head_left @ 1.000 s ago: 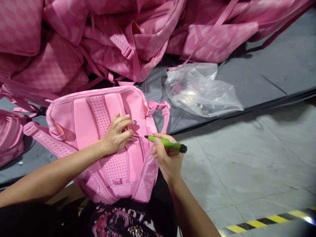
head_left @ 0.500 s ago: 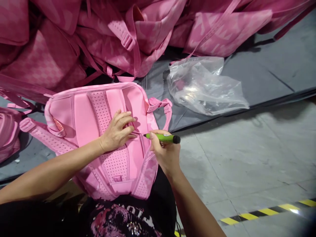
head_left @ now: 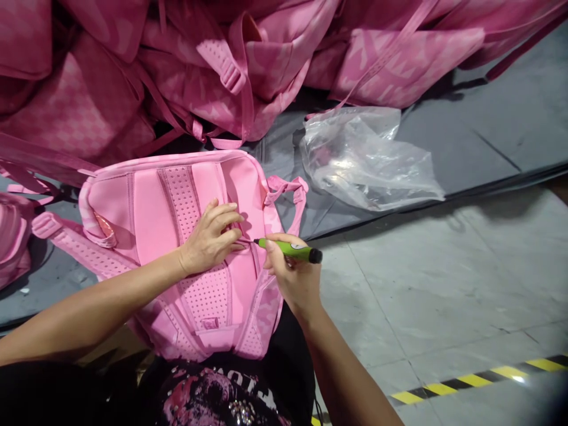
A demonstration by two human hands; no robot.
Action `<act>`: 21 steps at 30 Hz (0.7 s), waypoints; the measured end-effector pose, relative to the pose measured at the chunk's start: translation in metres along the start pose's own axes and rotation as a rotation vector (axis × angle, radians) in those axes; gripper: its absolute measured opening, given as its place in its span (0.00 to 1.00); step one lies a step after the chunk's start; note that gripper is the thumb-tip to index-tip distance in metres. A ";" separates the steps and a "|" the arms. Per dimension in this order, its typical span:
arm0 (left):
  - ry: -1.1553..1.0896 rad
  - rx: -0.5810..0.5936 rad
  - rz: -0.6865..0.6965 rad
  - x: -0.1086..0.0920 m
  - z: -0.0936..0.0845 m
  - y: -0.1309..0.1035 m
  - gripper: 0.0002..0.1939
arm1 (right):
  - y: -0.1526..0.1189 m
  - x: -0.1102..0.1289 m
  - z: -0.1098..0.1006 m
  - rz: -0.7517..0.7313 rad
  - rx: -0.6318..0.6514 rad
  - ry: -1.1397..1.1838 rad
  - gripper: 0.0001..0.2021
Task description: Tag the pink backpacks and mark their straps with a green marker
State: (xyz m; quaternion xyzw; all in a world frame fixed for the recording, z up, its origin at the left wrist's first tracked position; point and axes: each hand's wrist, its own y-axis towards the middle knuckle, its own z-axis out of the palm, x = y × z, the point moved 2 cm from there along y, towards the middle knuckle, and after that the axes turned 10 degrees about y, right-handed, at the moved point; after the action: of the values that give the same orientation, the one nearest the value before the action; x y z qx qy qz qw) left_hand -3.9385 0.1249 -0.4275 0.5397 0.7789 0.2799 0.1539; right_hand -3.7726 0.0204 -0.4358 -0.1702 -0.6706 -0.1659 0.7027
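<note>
now the right hand (head_left: 293, 273) has its grip snug around a green marker (head_left: 289, 249), tip near the left hand (head_left: 212, 235), which rests, pinching or not i can't tell, on the pink backpack (head_left: 153, 222) spanning bench (head_left: 479, 133) and lap (head_left: 293, 346), likely steadying it.

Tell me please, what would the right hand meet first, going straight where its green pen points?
For the right hand, probably the left hand at its fingertips, just beyond the tip of the green pen. The pink backpack beneath might come sooner; depth is unclear.
</note>
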 end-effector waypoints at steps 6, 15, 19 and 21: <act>-0.015 0.039 -0.030 0.002 0.002 -0.003 0.08 | 0.003 0.002 0.001 0.025 0.012 0.018 0.12; 0.013 0.057 -0.020 -0.001 0.001 -0.005 0.07 | 0.001 0.001 0.002 -0.046 0.007 -0.047 0.10; 0.062 0.184 -0.010 0.002 -0.006 0.006 0.11 | 0.003 -0.002 0.001 -0.068 0.037 -0.048 0.11; 0.095 0.323 0.115 0.008 -0.014 0.027 0.10 | 0.001 -0.001 -0.002 -0.062 0.099 -0.059 0.12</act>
State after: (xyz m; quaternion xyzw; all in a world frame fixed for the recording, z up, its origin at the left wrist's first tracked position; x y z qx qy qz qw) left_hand -3.9288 0.1359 -0.3996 0.5871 0.7882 0.1845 0.0118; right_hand -3.7705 0.0209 -0.4364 -0.1195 -0.7035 -0.1490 0.6846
